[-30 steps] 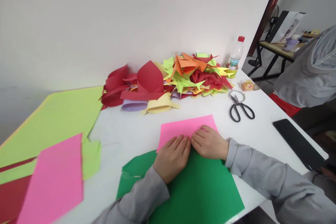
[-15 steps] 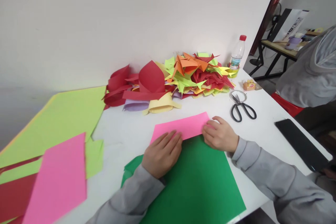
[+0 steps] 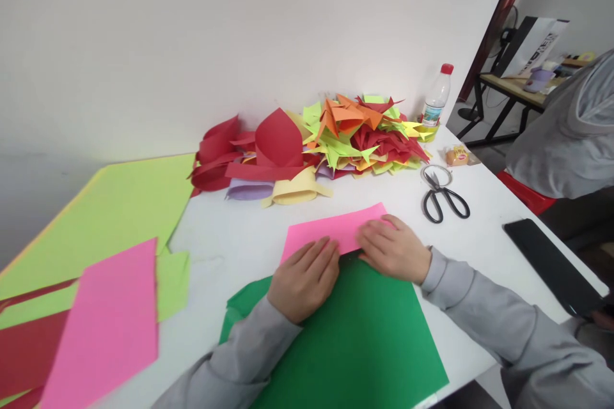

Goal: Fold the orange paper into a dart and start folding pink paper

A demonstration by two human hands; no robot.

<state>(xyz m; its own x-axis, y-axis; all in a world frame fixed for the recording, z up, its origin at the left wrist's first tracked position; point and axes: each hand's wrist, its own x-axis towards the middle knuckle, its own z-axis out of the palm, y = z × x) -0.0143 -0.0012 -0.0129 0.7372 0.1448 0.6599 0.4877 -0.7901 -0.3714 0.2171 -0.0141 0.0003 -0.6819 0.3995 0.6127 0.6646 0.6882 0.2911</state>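
A strip-like pink sheet of paper (image 3: pixel 321 228) lies across the far edge of a green sheet (image 3: pixel 364 332) on the white table. My left hand (image 3: pixel 306 280) rests flat on its lower left part, fingers stretched out. On the right part of the pink paper lies my right hand (image 3: pixel 391 249), its fingers extended over the surface and slightly blurred. Both hands press on the paper's near edge. Black-handled scissors (image 3: pixel 445 199) lie to the right, beyond my right hand, beside a roll of clear tape (image 3: pixel 444 172).
Folded coloured paper pieces (image 3: pixel 345 137) are heaped against the wall. A bottle (image 3: pixel 435 99) stands at the back right, near a wrapped snack (image 3: pixel 457 154). Pink (image 3: pixel 110 319) and lime sheets (image 3: pixel 144 198) lie left. A black phone (image 3: pixel 551 265) is right; another person in grey (image 3: pixel 563 134) is beyond.
My right hand has slid left along the pink paper from its right edge, toward my left hand. My left hand stays on the paper.
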